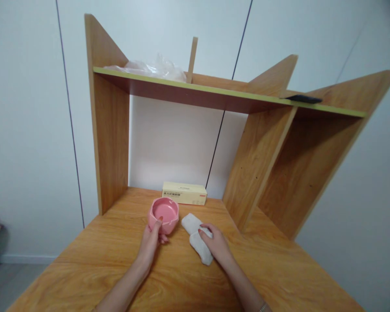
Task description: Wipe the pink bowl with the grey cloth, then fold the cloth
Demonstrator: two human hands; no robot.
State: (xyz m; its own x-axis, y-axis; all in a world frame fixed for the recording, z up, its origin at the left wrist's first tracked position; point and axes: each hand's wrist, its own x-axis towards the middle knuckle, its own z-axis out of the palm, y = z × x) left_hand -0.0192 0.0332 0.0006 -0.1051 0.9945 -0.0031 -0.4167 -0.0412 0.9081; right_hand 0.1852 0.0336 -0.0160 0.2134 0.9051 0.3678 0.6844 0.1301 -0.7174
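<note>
My left hand (150, 239) grips a pink, faceted bowl (167, 211), which looks like an ashtray, with the thumb over its near rim and the fingers underneath. The bowl is tilted towards me and its inside shows nothing in it. To the right, my right hand (217, 242) has its fingers closed on the edge of a white cloth (199, 246). That cloth lies bunched in two lobes on the wooden desk (178, 284), apart from the bowl. The undersides of my right fingers are partly hidden.
Behind the bowl stands a pale yellow box (185, 193) with printed lettering. A wooden shelf unit (112, 143) rises around the back of the desk. Its upper board carries a clear plastic bag (152, 69) and a flat black object (303, 99).
</note>
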